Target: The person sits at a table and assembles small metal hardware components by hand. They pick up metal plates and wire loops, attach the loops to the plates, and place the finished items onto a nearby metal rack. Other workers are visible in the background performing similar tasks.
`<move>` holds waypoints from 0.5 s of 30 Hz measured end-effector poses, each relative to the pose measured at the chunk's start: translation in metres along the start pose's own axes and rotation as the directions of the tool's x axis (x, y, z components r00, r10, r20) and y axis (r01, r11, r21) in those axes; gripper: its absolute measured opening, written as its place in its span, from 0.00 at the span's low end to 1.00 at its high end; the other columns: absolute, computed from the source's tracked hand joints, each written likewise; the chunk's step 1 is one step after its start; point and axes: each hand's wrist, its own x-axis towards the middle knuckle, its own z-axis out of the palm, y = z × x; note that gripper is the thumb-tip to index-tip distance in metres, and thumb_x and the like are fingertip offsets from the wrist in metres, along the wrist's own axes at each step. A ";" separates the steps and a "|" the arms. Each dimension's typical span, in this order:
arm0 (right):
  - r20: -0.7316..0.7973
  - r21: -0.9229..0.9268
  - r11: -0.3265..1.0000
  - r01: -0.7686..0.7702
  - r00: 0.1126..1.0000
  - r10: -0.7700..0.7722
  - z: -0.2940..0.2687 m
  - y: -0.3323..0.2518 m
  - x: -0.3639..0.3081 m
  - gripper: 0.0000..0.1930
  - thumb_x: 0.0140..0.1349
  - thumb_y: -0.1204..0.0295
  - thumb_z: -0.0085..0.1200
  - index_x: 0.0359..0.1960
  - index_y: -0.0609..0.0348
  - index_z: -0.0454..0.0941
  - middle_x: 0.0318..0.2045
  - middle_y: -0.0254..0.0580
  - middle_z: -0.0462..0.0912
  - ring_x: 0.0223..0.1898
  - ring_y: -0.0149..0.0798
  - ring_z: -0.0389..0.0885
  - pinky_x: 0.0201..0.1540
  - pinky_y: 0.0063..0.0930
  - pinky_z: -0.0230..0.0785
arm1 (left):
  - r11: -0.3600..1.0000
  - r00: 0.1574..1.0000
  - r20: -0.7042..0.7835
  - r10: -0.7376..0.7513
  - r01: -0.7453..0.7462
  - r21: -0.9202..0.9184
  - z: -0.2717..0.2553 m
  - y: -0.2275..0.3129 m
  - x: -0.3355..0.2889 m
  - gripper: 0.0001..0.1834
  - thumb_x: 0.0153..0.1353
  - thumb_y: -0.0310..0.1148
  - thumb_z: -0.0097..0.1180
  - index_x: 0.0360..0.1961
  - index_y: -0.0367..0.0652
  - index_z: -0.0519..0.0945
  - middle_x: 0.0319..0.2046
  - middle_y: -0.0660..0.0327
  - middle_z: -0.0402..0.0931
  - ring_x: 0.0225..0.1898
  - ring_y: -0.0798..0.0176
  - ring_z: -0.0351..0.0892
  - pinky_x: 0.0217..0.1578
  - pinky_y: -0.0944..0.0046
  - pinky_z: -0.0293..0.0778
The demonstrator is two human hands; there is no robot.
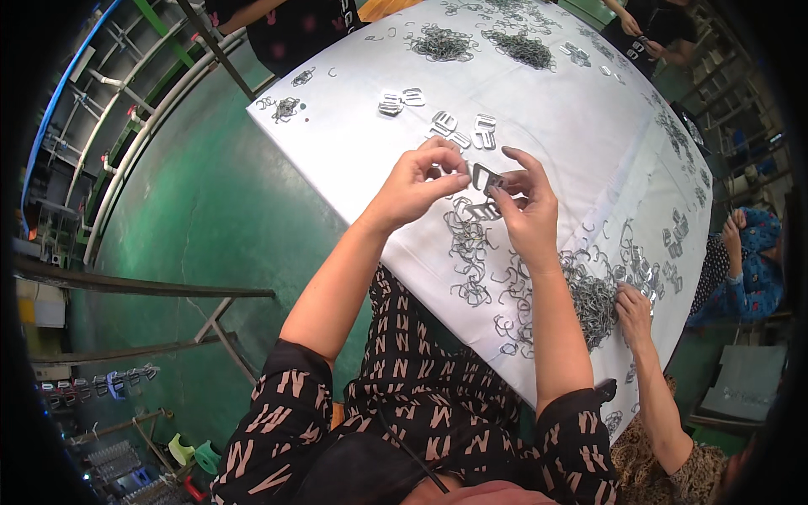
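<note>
Between the thumb and fingers of my right hand (pixel 530 210) is a silver metal buckle (pixel 482 178), a rounded frame with a dark slot, held just above the table. My left hand (pixel 418 185) is beside it on the left. Its thumb and forefinger come together at the tips; whether something small is between them is too small to tell. Below the held buckle lies another silver buckle (pixel 484 210), partly hidden by my right hand. Beyond my hands several flat buckles lie loose, among them a slotted buckle (pixel 484 132) and a pair of buckles (pixel 392 103) farther left.
Bent wire rings (pixel 469 244) lie scattered near the white table's (pixel 337 156) front edge. A heap of wire rings (pixel 592 307) lies right of my forearm, with a co-worker's hand (pixel 634 311) at it. More heaps (pixel 442 44) lie at the far side, where other people work.
</note>
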 end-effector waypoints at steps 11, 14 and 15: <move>0.038 0.054 0.999 0.006 0.999 -0.008 0.020 0.005 0.012 0.24 0.54 0.85 0.55 0.53 0.55 0.72 0.28 0.41 0.85 0.31 0.29 0.83 0.33 0.21 0.74 | 0.974 0.999 0.043 0.002 0.008 -0.225 -0.003 -0.010 0.015 0.06 0.59 0.29 0.60 0.35 0.40 0.78 0.44 0.66 0.69 0.46 0.70 0.68 0.47 0.68 0.65; 0.036 0.084 0.996 0.001 0.999 -0.004 0.022 0.008 0.016 0.24 0.54 0.84 0.55 0.54 0.55 0.71 0.29 0.42 0.85 0.31 0.29 0.83 0.33 0.21 0.75 | 0.961 0.998 0.061 0.012 0.005 -0.278 -0.004 -0.015 0.015 0.05 0.60 0.29 0.59 0.35 0.40 0.78 0.41 0.67 0.71 0.45 0.71 0.69 0.49 0.68 0.64; 0.045 0.082 0.997 -0.002 0.999 -0.002 0.024 0.010 0.017 0.24 0.54 0.84 0.55 0.54 0.55 0.71 0.29 0.42 0.85 0.31 0.29 0.83 0.34 0.21 0.75 | 0.962 0.999 0.050 0.020 -0.006 -0.274 -0.003 -0.019 0.017 0.05 0.60 0.30 0.59 0.36 0.40 0.77 0.40 0.68 0.71 0.45 0.71 0.69 0.48 0.69 0.64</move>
